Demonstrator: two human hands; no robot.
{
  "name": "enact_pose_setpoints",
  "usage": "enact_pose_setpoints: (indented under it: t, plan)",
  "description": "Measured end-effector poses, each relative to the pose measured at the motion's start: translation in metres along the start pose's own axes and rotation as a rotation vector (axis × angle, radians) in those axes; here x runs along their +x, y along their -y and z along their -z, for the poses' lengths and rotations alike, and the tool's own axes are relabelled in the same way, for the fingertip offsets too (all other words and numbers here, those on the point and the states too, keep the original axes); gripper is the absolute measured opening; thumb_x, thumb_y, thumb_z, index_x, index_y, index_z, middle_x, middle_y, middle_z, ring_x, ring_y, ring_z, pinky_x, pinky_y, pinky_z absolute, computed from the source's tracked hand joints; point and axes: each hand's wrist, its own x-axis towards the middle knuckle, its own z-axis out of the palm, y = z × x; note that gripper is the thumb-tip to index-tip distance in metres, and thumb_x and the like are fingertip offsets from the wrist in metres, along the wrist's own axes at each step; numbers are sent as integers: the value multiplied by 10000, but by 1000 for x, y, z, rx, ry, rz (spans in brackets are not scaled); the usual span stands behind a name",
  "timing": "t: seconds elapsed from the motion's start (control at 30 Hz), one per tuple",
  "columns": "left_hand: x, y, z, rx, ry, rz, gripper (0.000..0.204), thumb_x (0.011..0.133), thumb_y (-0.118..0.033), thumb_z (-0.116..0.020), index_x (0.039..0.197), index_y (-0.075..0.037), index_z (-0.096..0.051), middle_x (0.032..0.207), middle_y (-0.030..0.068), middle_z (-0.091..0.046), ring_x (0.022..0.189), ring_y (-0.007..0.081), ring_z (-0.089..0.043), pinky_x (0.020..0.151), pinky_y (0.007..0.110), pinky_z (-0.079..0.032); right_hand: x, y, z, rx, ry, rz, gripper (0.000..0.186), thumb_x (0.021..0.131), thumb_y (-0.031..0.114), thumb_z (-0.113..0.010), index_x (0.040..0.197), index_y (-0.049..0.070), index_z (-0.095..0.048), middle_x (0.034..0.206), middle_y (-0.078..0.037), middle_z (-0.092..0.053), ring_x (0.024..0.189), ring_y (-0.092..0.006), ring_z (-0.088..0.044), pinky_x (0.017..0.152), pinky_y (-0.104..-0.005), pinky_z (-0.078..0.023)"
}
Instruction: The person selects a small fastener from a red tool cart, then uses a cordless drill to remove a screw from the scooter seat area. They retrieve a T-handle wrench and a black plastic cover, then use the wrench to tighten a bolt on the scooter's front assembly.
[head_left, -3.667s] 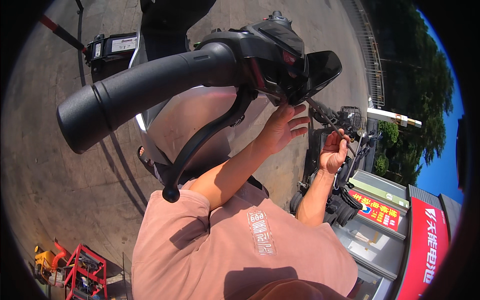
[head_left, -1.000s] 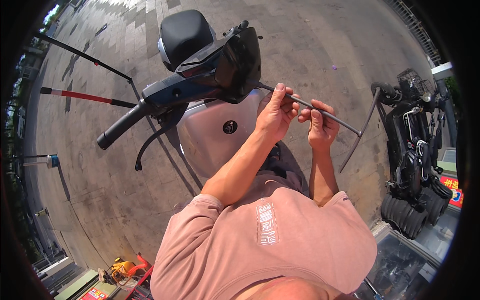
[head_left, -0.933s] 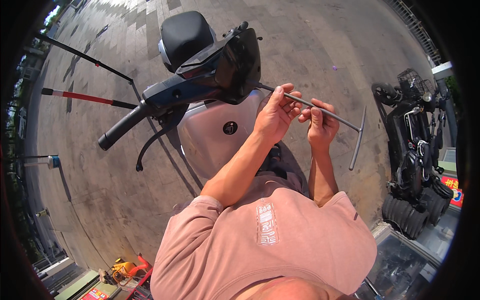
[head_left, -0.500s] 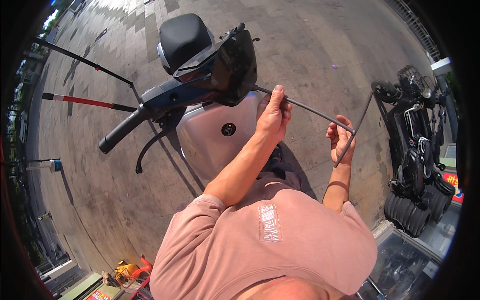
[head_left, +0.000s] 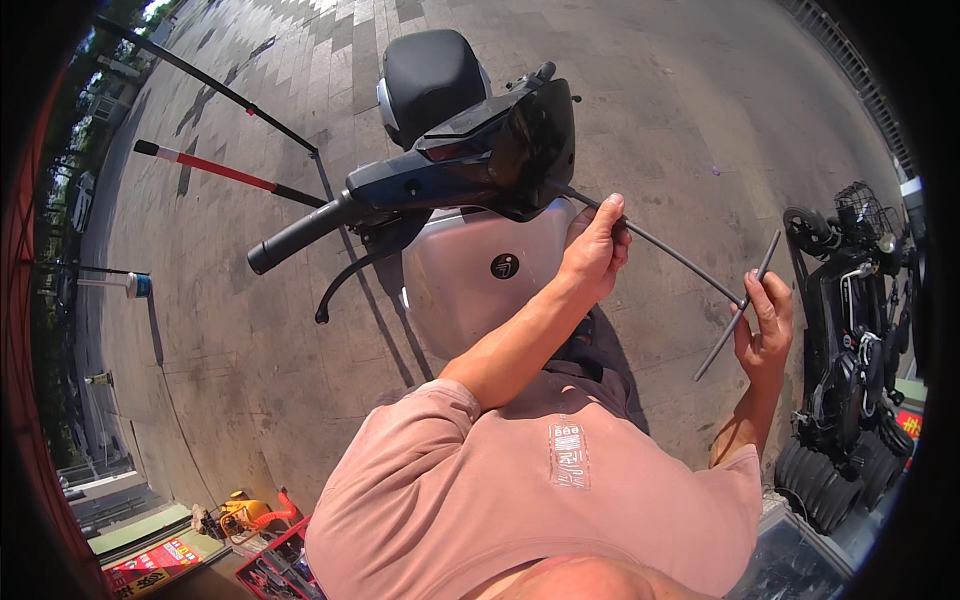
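A long dark T-handle wrench runs from the front panel of an electric scooter toward the right. My left hand is closed round its shaft close to the panel, thumb up. At the outer end, the fingers of my right hand bend against the tilted crossbar, next to where it joins the shaft. The tip of the wrench is hidden at the dark panel. Left of my left hand are the silver front cover with a round black badge, a black handlebar grip and a brake lever.
Several black scooters and stacked tires stand at the right. A red and black pole juts in from the left. At lower left sit a red toolbox and a yellow machine with an orange hose. Grey paving surrounds the scooter.
The wrench's crossbar has turned about the shaft, and my right hand has shifted its hold on it. My left hand stays on the shaft. The whole view has shifted slightly.
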Motion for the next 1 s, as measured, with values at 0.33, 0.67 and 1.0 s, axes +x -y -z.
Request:
enact_pose_setpoints:
  t: [0.33,0.67,1.0]
  plan:
    - [1,3,4,-237,298,-11,247,947,-295,-529,1049,-71,-550,1006,102,-621,777,145,-621,694,255,-524,-17,-43,-3,1147,315,-707,474,972,371,-465,741,-18,-607,571,-75,-491,517,-118,-466,430,-214,-307]
    - [15,21,9,-155,149,-99,256,934,-288,-562,1031,-52,-552,943,106,-650,775,135,-667,677,235,-573,-49,2,-48,963,718,-479,502,882,420,-593,1130,-16,-594,977,-110,-614,855,-200,-588,763,-303,-471]
    - [2,9,1,-86,19,-50,376,839,-434,-665,840,-96,-500,662,30,-581,510,70,-549,424,182,-419,-41,18,-131,1285,26,-634,463,888,116,-589,1315,5,-451,1224,-145,-538,949,-186,-607,835,-290,-489]
